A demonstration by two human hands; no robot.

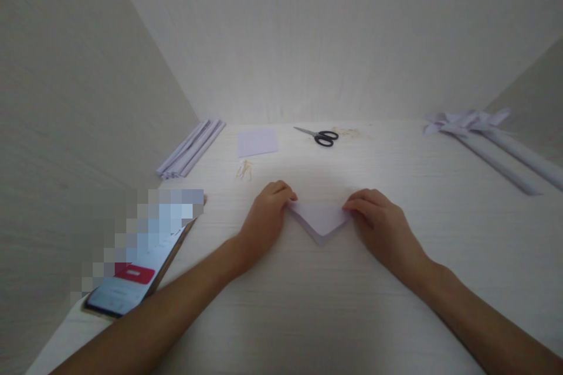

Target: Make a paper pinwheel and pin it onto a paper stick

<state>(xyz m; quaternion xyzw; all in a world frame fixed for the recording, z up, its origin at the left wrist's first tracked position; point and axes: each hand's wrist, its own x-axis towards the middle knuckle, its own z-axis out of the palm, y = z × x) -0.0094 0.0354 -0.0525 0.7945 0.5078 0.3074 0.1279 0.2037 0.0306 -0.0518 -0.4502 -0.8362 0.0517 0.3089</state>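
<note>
A small sheet of white paper [320, 220], folded into a triangle with its point toward me, is held just above or on the pale table. My left hand [269, 217] pinches its left corner between thumb and fingers. At the opposite corner, my right hand [379, 221] is closed on the paper in the same way. The lower layer shows slightly past the upper one at the near point. Whether the paper touches the table I cannot tell.
Black-handled scissors [324, 137] lie at the back, beside a square of paper [257, 143]. Rubber bands [244, 170] lie nearer. Rolled paper tubes [192, 149] are stacked back left; tied paper rolls [497, 155] lie right. A phone [132, 281] rests by my left forearm. Walls enclose the table.
</note>
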